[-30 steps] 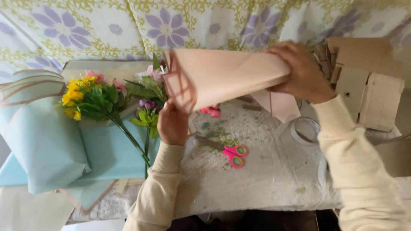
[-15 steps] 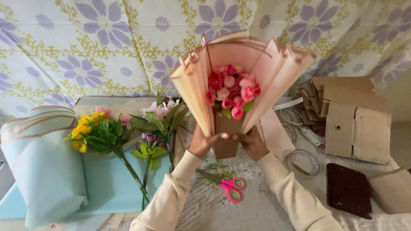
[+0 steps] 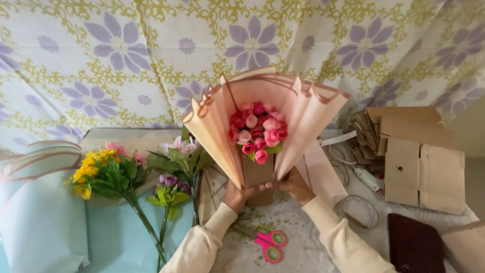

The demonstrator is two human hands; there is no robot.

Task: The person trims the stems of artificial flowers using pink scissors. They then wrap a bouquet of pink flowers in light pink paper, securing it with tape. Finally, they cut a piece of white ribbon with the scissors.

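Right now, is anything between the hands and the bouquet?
Nothing visible. The left hand and right hand both grip the base of the bouquet directly. The scissors lie below on the table, apart from it.

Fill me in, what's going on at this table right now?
A person holds a bouquet of pink and red flowers upright, wrapped in peach paper, with the left hand and right hand gripping its base. Loose flowers lie on blue paper to the left, pink scissors sit below, and flattened cardboard lies to the right.
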